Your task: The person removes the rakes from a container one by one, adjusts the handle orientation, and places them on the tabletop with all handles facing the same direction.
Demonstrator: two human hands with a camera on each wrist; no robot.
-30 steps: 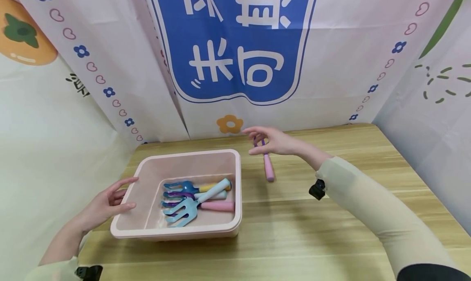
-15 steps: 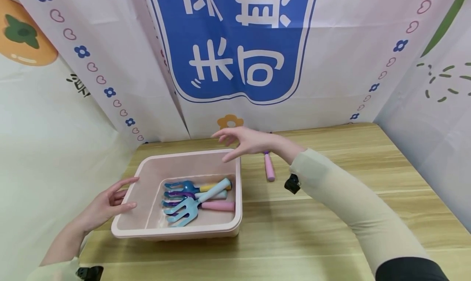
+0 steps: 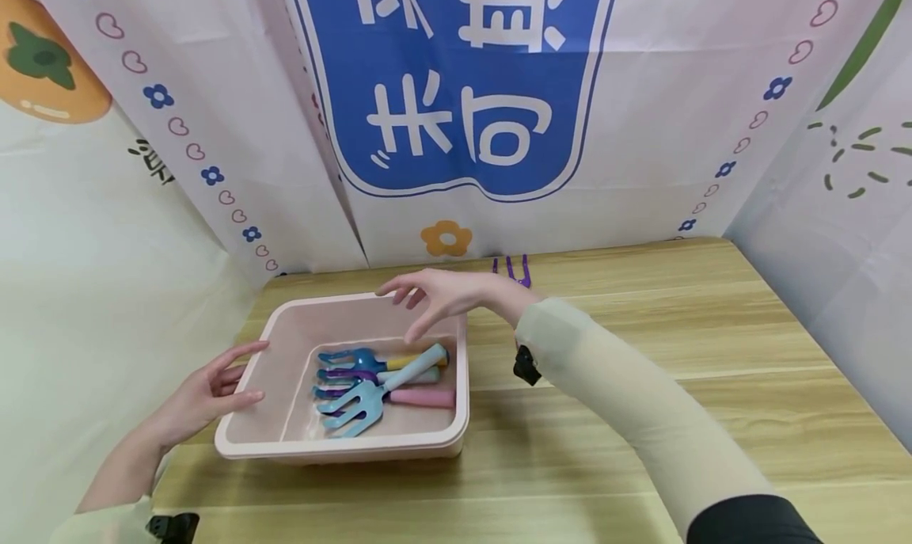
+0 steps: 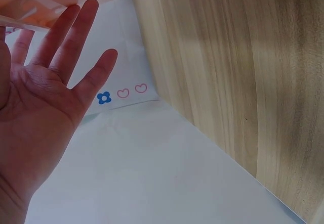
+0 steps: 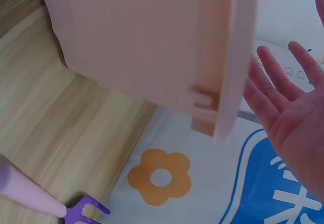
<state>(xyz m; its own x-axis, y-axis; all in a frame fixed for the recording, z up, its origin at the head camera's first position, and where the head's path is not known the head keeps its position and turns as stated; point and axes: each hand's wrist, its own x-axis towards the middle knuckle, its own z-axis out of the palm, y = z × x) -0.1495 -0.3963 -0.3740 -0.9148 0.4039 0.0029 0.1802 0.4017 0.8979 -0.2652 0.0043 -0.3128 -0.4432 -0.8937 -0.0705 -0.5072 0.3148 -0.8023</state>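
My left hand (image 3: 203, 393) rests at the left rim of a pale pink plastic bin (image 3: 356, 449). Its fingers look extended against the bin in the left wrist view. Over the bin's back right part hovers my right hand (image 3: 449, 294), fingers loosely spread, holding nothing. Inside the bin lie several small garden hand forks: a light blue one (image 3: 363, 405) on top, a dark blue one (image 3: 363, 360) with a yellow handle, and a pink handle (image 3: 423, 398) among them. Another hand fork (image 5: 33, 193), purple with a pink handle, lies on the table; my right forearm partly hides it in the head view.
The wooden table (image 3: 677, 370) extends right of the bin. A white printed cloth (image 3: 641, 172) with a blue sign hangs along the back edge, and more cloth (image 3: 121, 291) covers the left side.
My right hand has moved left and slightly down, from above the purple fork to over the bin. The fork stays on the table. My left hand and the bin look unmoved.
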